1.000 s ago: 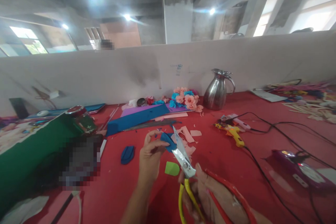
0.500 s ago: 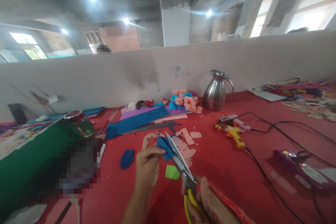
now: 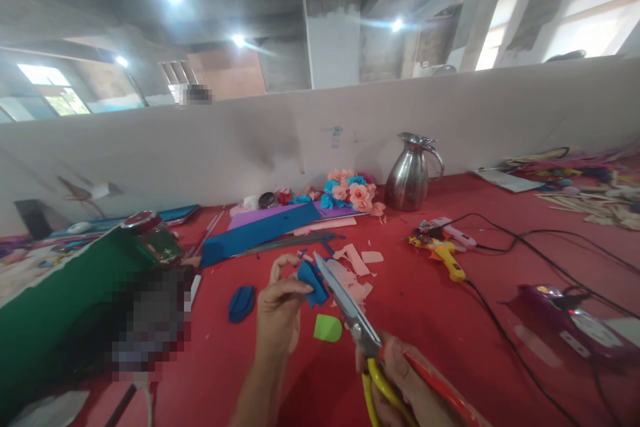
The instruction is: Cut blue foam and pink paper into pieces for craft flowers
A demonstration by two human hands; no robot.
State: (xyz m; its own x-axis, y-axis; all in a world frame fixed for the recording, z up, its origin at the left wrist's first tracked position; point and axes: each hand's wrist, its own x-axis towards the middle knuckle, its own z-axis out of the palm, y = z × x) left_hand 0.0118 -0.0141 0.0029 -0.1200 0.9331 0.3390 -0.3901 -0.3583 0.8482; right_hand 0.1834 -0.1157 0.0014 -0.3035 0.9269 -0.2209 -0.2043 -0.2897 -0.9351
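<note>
Between the thumb and fingers of my left hand (image 3: 281,310) is a small piece of blue paper (image 3: 313,282), held up above the red table. My right hand (image 3: 395,373) grips yellow-handled scissors (image 3: 350,307), whose blades point up and left, close together and just right of the blue paper. A bright green rounded piece (image 3: 328,328) lies on the table below the blades. Left of my left hand rests a stack of cut blue pieces (image 3: 241,303). Pink paper scraps (image 3: 356,290) lie behind the scissors.
A blue paper strip (image 3: 260,235) lies farther back, near pink and blue paper flowers (image 3: 350,192) and a steel jug (image 3: 409,173). To the right are a yellow glue gun (image 3: 447,260), cables and a purple device (image 3: 575,323). A green box (image 3: 60,287) and jar (image 3: 150,237) stand left.
The scissors have drawn back down and right, off the blue paper, and their blades have closed. My left hand stays nearly in place with the paper.
</note>
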